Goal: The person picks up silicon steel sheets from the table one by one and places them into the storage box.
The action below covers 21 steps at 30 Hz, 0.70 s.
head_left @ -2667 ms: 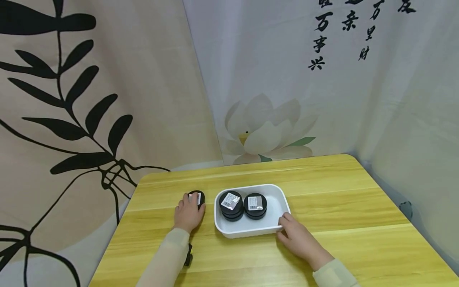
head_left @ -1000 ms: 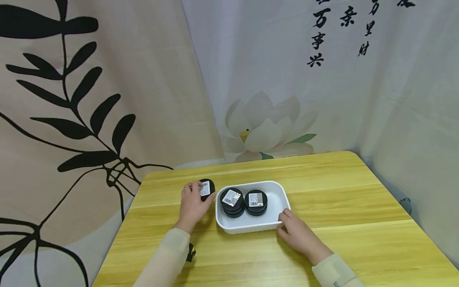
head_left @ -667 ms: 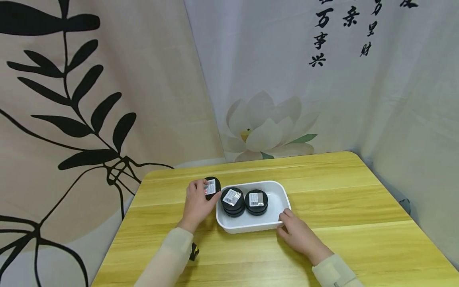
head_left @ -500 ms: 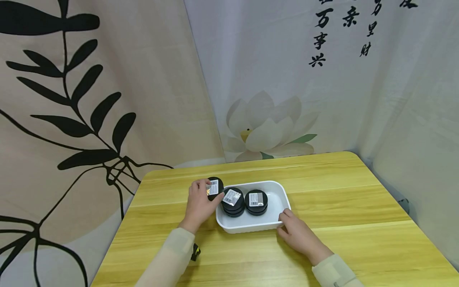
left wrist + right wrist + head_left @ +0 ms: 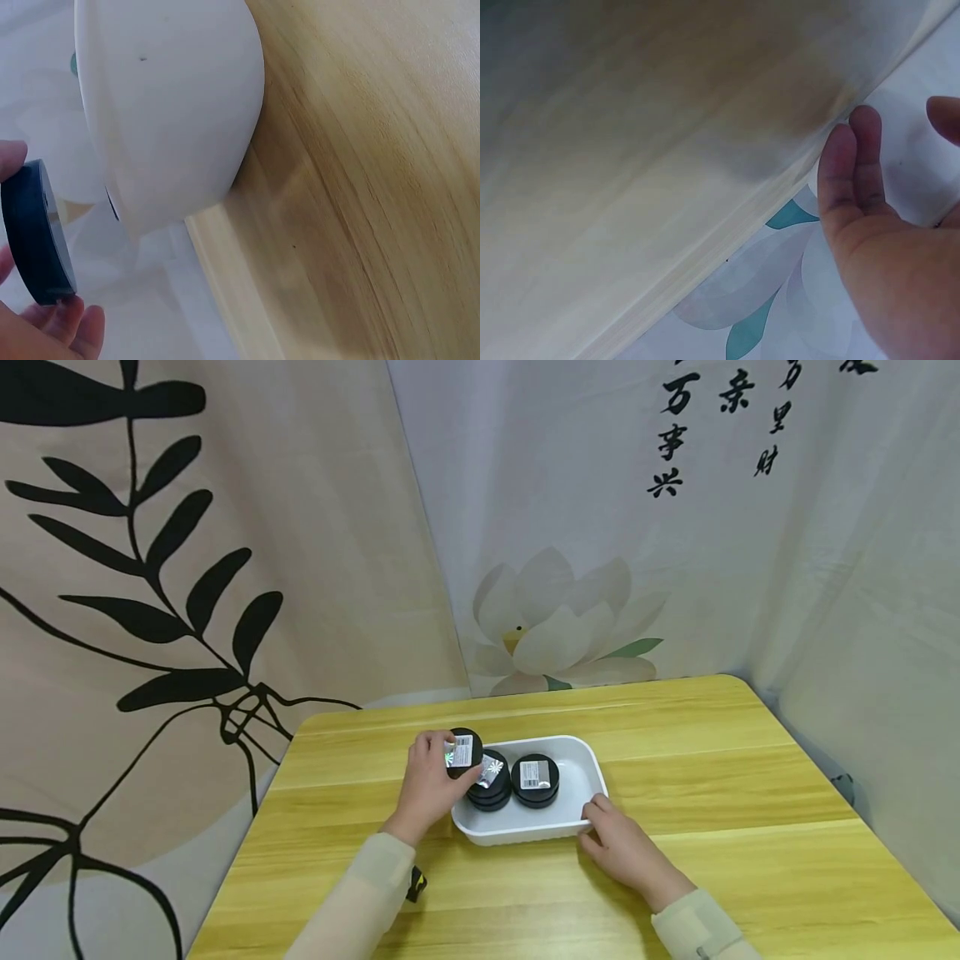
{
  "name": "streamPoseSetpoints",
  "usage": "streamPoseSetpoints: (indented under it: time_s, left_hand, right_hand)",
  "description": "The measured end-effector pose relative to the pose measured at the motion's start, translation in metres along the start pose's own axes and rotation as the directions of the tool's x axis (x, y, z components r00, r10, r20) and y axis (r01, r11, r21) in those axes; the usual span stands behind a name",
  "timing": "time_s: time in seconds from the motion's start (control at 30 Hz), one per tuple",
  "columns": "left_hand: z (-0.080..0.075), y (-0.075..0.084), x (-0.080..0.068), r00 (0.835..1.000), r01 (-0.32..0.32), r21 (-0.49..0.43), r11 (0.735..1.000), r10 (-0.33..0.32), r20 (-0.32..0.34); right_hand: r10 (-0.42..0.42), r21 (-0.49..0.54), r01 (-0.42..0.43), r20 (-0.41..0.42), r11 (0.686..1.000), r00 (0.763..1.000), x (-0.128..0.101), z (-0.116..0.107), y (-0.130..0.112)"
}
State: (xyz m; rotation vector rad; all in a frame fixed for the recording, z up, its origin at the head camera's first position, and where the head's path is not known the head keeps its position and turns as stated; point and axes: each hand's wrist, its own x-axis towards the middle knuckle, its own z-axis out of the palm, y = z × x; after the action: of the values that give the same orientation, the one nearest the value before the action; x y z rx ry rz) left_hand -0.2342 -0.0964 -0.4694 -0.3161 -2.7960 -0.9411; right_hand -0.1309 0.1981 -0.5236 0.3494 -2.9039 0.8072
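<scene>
Pinching a black tin [image 5: 462, 750] above the white tray's [image 5: 581, 768] left edge, the left hand [image 5: 431, 787] holds it tilted.

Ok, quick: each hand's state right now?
Left hand: grips a black round tin above the white tray.
Right hand: open, fingers against the tray's corner.

A round tin [image 5: 462, 749] is held by the left hand [image 5: 429, 785] above the tray's [image 5: 581, 777] left end; two tin stacks [image 5: 513, 781] are set just right of it, and the right hand [image 5: 624, 850] is rested at the tray's near right corner.
</scene>
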Motion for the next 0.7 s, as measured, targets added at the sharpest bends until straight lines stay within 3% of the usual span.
streamPoseSetpoints:
  time_s: [0.7]
  left_hand:
    - [0.02,0.011,0.0,0.991,-0.08,0.038,0.996,0.076,0.114]
  right_hand:
    - [0.006,0.002,-0.006,-0.005,1.0,1.0,0.001,0.002,0.001]
